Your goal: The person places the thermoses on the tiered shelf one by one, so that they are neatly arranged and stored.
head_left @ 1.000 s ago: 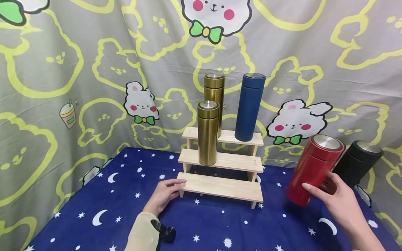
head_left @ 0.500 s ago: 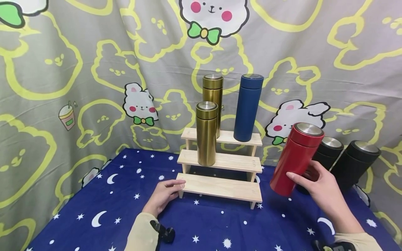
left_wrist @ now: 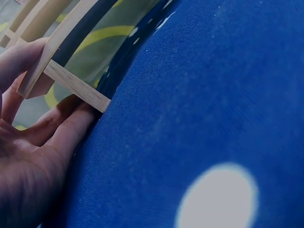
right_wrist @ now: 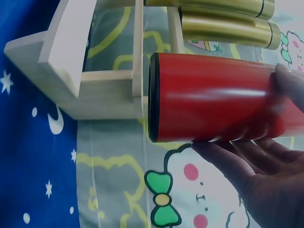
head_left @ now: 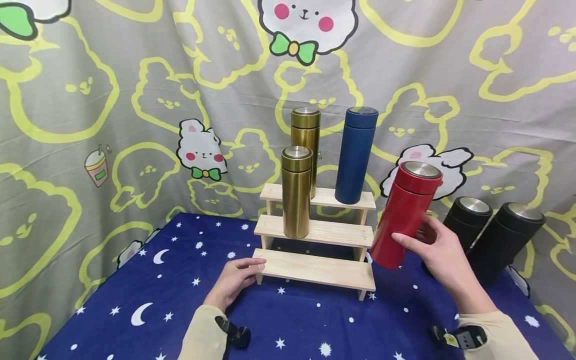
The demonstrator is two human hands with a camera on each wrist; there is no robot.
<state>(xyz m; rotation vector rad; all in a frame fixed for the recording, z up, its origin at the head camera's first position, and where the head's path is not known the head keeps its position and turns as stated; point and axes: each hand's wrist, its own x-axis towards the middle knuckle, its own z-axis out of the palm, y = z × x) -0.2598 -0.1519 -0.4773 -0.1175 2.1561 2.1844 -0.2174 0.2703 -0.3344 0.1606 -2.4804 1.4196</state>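
Note:
My right hand (head_left: 443, 250) grips a red thermos flask (head_left: 405, 215) with a steel-topped lid. The flask tilts in the air just right of the three-step wooden stand (head_left: 315, 267); its dark base faces the stand in the right wrist view. At the left end of the lowest step, my left hand (head_left: 238, 280) holds the board, one digit on top and other fingers by the leg in the left wrist view. One gold flask (head_left: 296, 200) stands on the middle step. Another gold flask (head_left: 306, 120) and a blue flask (head_left: 357, 155) stand on the top step.
Two black flasks, a nearer one (head_left: 506, 242) and one beside it (head_left: 468, 220), are on the right of the table behind my right hand. A blue star-and-moon cloth (head_left: 180, 295) covers the table. A patterned curtain (head_left: 252, 90) hangs behind the stand.
My right hand has carried the red flask leftward and up toward the stand, uncovering the second black flask. My left hand stays at the lowest step.

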